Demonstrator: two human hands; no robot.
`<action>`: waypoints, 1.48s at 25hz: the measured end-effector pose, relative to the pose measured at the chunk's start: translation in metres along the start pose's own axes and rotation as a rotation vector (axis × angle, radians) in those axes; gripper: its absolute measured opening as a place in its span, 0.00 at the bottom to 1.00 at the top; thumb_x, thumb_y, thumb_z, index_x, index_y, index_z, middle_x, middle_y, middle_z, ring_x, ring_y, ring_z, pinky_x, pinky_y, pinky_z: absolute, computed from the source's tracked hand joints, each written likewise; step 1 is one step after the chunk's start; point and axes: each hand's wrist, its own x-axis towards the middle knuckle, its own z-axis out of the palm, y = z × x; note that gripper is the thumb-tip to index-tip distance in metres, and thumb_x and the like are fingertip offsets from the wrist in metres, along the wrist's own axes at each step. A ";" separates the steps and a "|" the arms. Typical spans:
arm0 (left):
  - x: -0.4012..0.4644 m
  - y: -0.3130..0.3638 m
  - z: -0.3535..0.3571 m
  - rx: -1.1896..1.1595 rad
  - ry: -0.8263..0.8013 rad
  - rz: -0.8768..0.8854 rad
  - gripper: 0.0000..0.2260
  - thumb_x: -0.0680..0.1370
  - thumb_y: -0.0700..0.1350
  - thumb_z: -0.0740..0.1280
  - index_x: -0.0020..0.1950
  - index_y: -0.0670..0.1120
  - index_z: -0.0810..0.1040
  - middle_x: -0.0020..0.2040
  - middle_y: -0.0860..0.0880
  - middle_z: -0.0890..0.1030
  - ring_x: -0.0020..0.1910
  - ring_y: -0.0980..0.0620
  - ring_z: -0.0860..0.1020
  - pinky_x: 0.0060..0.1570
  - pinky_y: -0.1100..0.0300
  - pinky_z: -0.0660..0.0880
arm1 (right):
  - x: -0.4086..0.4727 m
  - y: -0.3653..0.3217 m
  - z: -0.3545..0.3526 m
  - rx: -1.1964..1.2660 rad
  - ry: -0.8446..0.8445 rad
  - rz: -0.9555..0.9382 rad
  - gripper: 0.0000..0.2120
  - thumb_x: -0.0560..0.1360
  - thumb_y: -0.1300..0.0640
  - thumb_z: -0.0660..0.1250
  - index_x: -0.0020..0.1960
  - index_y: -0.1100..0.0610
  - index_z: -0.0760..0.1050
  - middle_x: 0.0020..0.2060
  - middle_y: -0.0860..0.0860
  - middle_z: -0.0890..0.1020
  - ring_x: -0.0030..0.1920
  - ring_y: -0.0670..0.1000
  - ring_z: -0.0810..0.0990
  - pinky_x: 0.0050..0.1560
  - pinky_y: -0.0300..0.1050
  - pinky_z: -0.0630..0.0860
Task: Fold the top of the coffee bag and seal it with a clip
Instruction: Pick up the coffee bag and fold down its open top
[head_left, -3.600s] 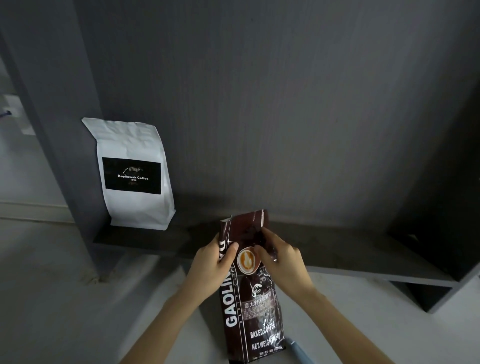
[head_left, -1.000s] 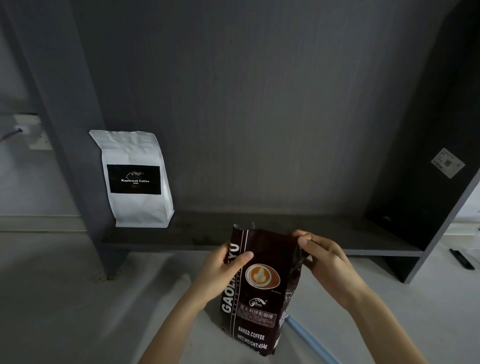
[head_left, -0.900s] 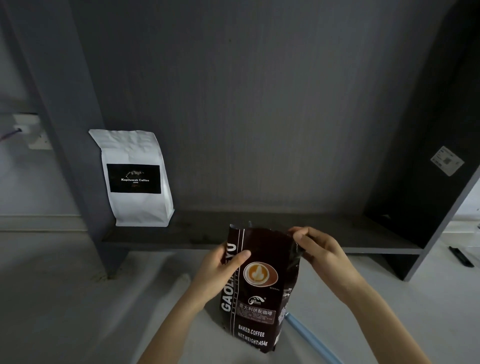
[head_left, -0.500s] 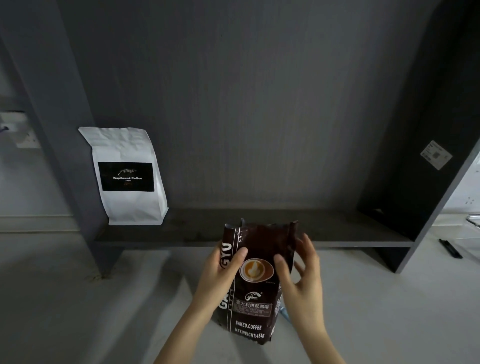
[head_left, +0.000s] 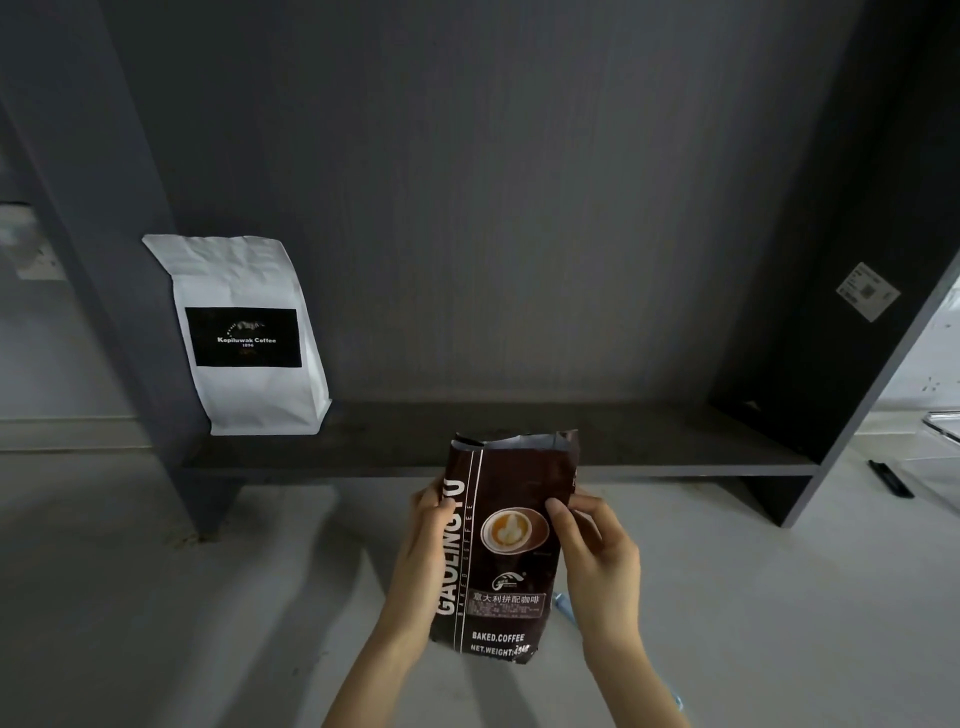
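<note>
Upright at six o'clock, the glossy dark-brown foil coffee bag (head_left: 501, 545) is pinched at its sides by the left hand (head_left: 423, 561) and right hand (head_left: 597, 558); its top looks unfolded, possibly open.

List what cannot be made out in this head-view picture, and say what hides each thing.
- Dark coffee bag: its side edges, covered by the left hand and right hand.
- Blue object: mostly behind the bag and right hand.
- Sticker: print too small.
- Clip: none identifiable.
</note>
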 end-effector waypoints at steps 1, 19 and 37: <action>-0.002 0.000 -0.002 0.052 0.002 0.047 0.08 0.77 0.46 0.56 0.52 0.51 0.74 0.51 0.45 0.80 0.49 0.50 0.80 0.44 0.58 0.74 | 0.001 -0.001 -0.002 0.044 -0.012 0.023 0.04 0.71 0.59 0.67 0.39 0.52 0.77 0.39 0.50 0.84 0.41 0.47 0.83 0.38 0.37 0.79; -0.009 0.004 -0.025 0.263 0.052 0.248 0.23 0.74 0.30 0.57 0.33 0.54 0.81 0.36 0.58 0.84 0.40 0.68 0.79 0.41 0.78 0.70 | 0.002 0.002 -0.013 0.164 -0.169 0.013 0.17 0.72 0.73 0.59 0.36 0.55 0.76 0.33 0.40 0.84 0.37 0.39 0.80 0.38 0.28 0.76; -0.011 -0.015 -0.040 0.358 -0.257 0.209 0.24 0.68 0.53 0.66 0.60 0.70 0.65 0.64 0.67 0.71 0.66 0.66 0.67 0.64 0.70 0.64 | -0.005 0.008 -0.022 0.108 -0.396 0.139 0.19 0.75 0.66 0.60 0.63 0.52 0.66 0.54 0.49 0.77 0.46 0.38 0.81 0.39 0.29 0.77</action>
